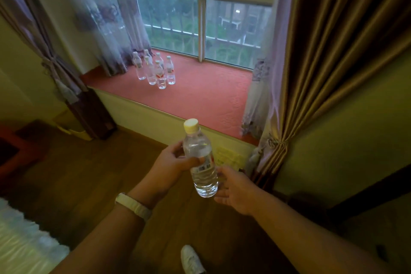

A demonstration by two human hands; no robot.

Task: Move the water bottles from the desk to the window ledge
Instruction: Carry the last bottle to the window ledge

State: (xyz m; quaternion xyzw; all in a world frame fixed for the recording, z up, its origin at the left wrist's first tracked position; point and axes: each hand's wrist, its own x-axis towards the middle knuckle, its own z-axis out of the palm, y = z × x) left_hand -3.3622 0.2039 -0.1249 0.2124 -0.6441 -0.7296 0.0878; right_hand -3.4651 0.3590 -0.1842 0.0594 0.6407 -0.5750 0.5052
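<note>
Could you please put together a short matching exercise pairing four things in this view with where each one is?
Things:
1. held water bottle
2. cluster of water bottles
3. white wristband
4. brown curtain

Places:
A. standing on the red window ledge
B. on the left wrist
C. hanging at the window's right side
D. between the left hand and right hand

Pairs: 1-D, 2-A, 3-B, 4-C

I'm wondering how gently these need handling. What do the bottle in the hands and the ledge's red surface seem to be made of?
The held bottle looks like clear, glossy thin plastic: water shows through it, with a pale matte cap and a printed label. The window ledge seems covered in red quilted fabric, matte with a stitched pattern, though blur leaves that open.
</note>
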